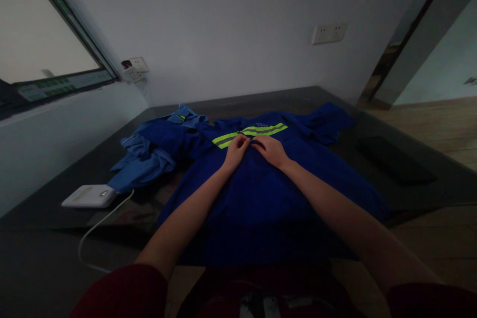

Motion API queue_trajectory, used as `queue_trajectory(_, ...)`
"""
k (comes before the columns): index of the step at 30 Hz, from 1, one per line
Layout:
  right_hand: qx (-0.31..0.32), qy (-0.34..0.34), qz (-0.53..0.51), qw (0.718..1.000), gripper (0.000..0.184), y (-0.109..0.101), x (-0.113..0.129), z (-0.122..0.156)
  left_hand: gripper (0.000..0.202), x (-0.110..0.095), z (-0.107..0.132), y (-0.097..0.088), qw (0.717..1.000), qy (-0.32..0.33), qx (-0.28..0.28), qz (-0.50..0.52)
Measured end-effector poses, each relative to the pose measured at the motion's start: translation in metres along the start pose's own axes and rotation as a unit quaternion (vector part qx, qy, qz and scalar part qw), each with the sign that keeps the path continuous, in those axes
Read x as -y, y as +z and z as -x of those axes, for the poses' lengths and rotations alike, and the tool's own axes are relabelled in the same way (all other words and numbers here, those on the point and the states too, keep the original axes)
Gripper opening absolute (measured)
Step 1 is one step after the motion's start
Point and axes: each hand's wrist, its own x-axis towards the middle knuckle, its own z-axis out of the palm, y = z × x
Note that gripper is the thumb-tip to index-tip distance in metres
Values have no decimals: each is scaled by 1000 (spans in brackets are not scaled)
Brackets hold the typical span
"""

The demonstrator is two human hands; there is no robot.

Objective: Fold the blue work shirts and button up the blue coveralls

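A dark blue work jacket [246, 198] lies spread on the dark table, its front upward and its sleeves out to both sides. A yellow-green and grey reflective stripe [274, 130] crosses its chest. My left hand [236, 150] pinches the front opening just below the stripe. Close beside it, my right hand [271, 150] has its fingers bent and pressed on the other side of the same opening. The fingertips nearly meet, and the small spot between them is too dark to make out.
A lighter blue garment [147, 161] lies crumpled on the left. Near it is a white power bank [91, 196] with a white cable [84, 243]. A black flat object [395, 159] rests on the table [298, 93] at right. Wall sockets [330, 33] are behind.
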Motion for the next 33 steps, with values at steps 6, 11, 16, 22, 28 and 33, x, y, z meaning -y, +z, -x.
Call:
queue_trajectory(6, 16, -55, 8, 998, 22, -4, -3, 0, 12, -6, -2, -8, 994, 41, 92, -32)
queue_trajectory(11, 23, -79, 54, 995, 23, -7, -2, -1, 13, -8, 0, -7, 997, 51, 59, -29)
queue_trajectory(16, 34, -99, 116, 988, 23, -8, 3, -3, 15, -5, 0, -1, 999, -9, 23, 23)
queue_trajectory(22, 44, -121, 138, 982, 21, -4, 9, -2, 20, 4, -2, -3, 994, -58, -32, 89)
queue_trajectory(28, -16, -30, 44, 998, 21, -5, 0, 0, 23, 8, -6, -13, 978, -105, -5, 182)
queue_trajectory(33, -75, 41, -70, 994, 22, -12, -10, -6, 20, 3, -6, -14, 981, -116, -4, 156)
